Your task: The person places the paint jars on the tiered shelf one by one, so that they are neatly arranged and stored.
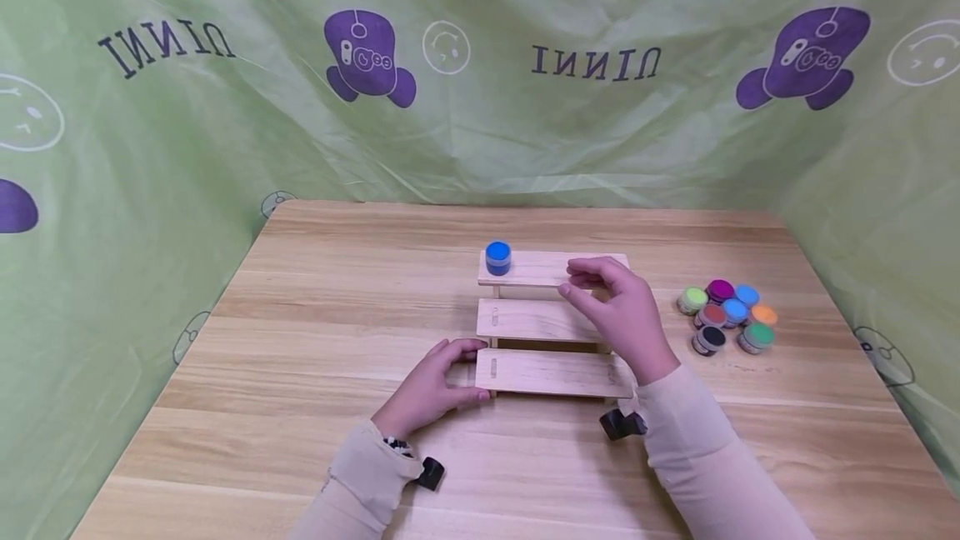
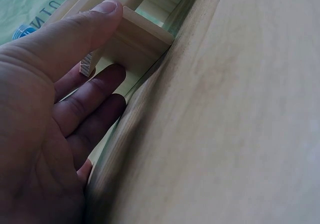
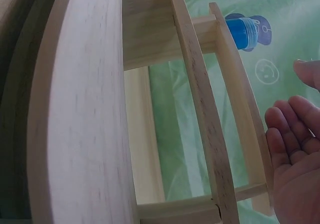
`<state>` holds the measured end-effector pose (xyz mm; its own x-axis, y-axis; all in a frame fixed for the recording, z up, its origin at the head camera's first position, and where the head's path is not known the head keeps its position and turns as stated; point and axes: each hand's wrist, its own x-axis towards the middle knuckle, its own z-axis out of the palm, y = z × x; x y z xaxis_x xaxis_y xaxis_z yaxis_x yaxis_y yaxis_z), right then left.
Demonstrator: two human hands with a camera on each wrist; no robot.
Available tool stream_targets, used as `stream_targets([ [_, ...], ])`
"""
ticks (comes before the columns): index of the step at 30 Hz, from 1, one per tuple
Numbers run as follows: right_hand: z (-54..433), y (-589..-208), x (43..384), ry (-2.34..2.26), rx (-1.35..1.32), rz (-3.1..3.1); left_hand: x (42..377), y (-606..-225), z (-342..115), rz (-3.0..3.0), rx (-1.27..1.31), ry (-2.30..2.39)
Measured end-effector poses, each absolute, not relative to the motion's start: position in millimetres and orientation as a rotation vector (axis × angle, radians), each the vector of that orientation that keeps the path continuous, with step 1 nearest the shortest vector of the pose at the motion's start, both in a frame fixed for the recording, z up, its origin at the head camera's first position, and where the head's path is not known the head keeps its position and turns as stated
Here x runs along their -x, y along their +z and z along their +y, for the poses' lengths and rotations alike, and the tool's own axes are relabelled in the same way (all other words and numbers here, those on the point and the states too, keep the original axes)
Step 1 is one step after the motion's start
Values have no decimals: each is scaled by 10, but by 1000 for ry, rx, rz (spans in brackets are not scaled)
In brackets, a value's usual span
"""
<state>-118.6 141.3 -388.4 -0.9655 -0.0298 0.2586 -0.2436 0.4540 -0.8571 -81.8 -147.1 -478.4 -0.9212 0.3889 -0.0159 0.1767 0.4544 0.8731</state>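
A pale wooden three-step rack (image 1: pixel 552 372) stands on the table. My left hand (image 1: pixel 431 386) holds the left end of its lowest step. In the left wrist view the thumb (image 2: pixel 107 7) lies along the step's front edge, while the fingers (image 2: pixel 92 96) bend under it by the side support. A small jar of blue paint (image 1: pixel 498 258) sits upright on the top step's left end. Over the right part of the upper steps hovers my right hand (image 1: pixel 626 319), fingers loosely bent, thumb apart, nothing held. The right wrist view shows its palm (image 3: pixel 302 184) beside the top step.
To the right of the rack, several small paint jars cluster on the wood-grain table (image 1: pixel 337 290), among them a black one (image 1: pixel 708 341), a green one (image 1: pixel 756 338) and a lime one (image 1: pixel 692 301). A green printed curtain (image 1: pixel 480 140) hangs around the table's back and sides.
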Motion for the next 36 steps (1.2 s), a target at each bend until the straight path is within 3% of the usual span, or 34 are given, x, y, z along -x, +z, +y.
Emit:
stream_targets([
  [18, 1608, -4076, 967, 1753, -184, -2263, 838, -4833, -1473, 2511, -481, 1435],
  [36, 1812, -4168, 859, 1686, -113, -2277, 842, -4823, -1472, 2506, -482, 1441],
])
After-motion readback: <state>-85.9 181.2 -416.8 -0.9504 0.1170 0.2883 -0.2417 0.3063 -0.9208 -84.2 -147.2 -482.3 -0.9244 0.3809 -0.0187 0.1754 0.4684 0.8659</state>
